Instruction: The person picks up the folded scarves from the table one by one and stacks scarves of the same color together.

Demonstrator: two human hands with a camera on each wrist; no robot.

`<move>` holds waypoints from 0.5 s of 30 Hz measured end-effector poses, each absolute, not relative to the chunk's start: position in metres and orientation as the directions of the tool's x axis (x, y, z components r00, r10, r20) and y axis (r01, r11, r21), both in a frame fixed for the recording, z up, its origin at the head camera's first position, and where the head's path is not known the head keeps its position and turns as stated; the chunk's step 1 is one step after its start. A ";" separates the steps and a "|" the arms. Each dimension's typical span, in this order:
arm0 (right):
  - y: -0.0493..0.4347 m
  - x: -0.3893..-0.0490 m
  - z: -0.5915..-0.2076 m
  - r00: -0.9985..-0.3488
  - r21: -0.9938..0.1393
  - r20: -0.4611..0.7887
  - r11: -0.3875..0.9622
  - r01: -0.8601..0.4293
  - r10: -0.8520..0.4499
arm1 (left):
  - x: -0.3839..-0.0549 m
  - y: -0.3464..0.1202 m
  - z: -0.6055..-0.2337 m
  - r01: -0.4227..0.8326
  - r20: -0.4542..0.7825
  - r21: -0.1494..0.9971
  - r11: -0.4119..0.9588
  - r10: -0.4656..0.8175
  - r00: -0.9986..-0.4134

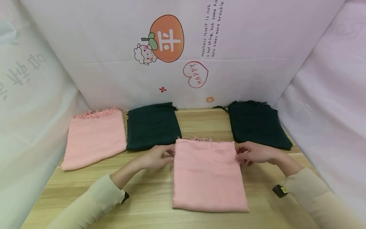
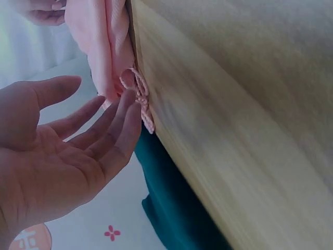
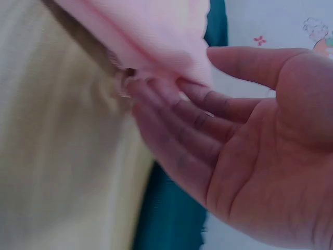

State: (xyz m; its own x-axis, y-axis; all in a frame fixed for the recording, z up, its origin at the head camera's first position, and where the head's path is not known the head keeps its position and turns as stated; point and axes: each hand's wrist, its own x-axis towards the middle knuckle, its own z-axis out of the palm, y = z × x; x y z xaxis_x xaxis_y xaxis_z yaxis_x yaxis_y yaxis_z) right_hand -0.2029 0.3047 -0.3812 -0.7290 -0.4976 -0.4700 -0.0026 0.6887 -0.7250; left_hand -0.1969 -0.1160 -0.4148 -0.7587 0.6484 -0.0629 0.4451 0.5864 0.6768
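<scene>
A folded pink scarf lies on the wooden table in front of me, its fringe along the far edge. At its upper left side is my left hand, fingertips right at the cloth's edge beside some twisted tassels. The left wrist view shows that thumb apart from the loosely bent fingers. My right hand touches the opposite side near the upper right corner. In the right wrist view its fingers reach along the scarf's lower edge, with the thumb held away from them.
Behind on the left lie another folded pink scarf and a dark green one. A second dark green scarf sits at the back right. White printed cloth walls in the table at the back and sides.
</scene>
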 end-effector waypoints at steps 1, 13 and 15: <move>0.304 -0.203 -0.378 -0.740 -0.707 -0.450 0.705 -0.047 -0.500 | -0.196 -0.116 -0.414 0.464 -0.053 0.662 0.588 0.654 -0.754; 0.280 -0.208 -0.361 -0.811 -0.466 -0.175 0.772 -0.432 -0.559 | -0.194 -0.124 -0.408 0.498 -0.002 0.509 0.702 0.580 -0.815; 0.275 -0.208 -0.363 -0.814 -0.440 -0.152 0.776 -0.452 -0.561 | -0.195 -0.126 -0.409 0.492 0.006 0.467 0.735 0.554 -0.833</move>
